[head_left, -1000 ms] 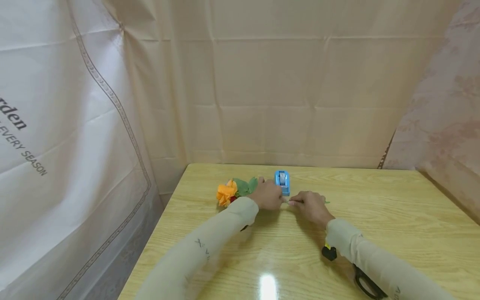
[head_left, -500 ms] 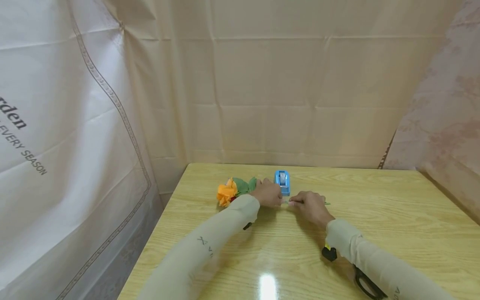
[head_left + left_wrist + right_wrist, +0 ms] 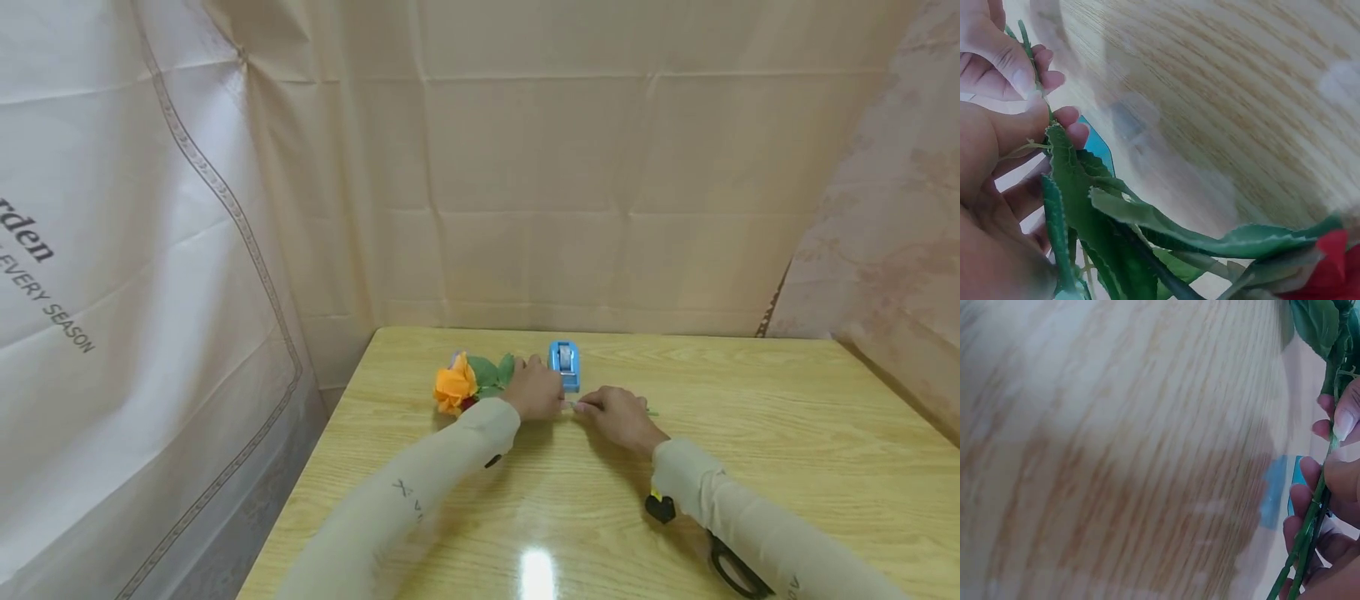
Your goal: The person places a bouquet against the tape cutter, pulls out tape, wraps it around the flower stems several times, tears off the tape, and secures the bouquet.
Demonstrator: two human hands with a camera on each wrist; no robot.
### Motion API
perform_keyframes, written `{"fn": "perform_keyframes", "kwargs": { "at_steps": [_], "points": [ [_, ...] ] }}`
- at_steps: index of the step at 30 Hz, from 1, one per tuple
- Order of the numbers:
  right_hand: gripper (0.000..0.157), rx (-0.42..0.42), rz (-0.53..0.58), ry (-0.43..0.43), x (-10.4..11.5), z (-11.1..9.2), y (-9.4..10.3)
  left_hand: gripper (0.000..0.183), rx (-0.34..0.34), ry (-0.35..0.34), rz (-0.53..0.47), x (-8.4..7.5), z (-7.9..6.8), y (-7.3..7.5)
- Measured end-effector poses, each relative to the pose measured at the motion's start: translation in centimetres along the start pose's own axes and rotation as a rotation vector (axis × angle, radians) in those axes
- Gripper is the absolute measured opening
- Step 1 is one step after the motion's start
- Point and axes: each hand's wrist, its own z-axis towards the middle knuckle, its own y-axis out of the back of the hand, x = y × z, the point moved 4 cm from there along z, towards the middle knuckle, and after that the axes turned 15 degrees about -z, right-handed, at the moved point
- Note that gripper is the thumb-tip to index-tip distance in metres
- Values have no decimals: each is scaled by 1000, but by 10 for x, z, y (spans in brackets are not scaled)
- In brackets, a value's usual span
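Observation:
A small bunch of artificial flowers lies sideways over the table, its orange flower (image 3: 454, 387) at the left and a red flower (image 3: 1329, 275) partly hidden in the head view. My left hand (image 3: 534, 390) pinches the green stems just below the leaves (image 3: 1094, 219). Close beside it, my right hand (image 3: 618, 417) holds the lower stems (image 3: 1304, 544) between thumb and fingers. Stem ends stick out past the right hand. Just behind the hands stands a blue tape dispenser (image 3: 565, 367) with a roll in it. Whether tape is on the stems cannot be made out.
The wooden table (image 3: 787, 433) runs up to a beige cloth (image 3: 525, 183) at the back. A black loop handle (image 3: 738, 567), like that of scissors, lies partly under the right sleeve. A small black and yellow object (image 3: 660, 507) shows near the right cuff.
The orange flower has turned slightly and a bit of purple now shows behind it. My right hand has dipped slightly; both hands keep their hold on the stems.

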Motion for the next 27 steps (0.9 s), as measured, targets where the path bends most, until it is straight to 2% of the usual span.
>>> {"fn": "perform_keyframes", "kwargs": {
  "at_steps": [9, 16, 27],
  "points": [
    [24, 34, 19, -17, -2, 3, -2, 22, -55, -36, 136, -5, -4, 0],
    [28, 75, 26, -27, 1, 1, -1, 24, -92, -48, 180, -6, -6, -2],
    [20, 0, -6, 25, 2, 3, 5, 24, -147, -64, 208, -9, -10, -2]
  ]
}}
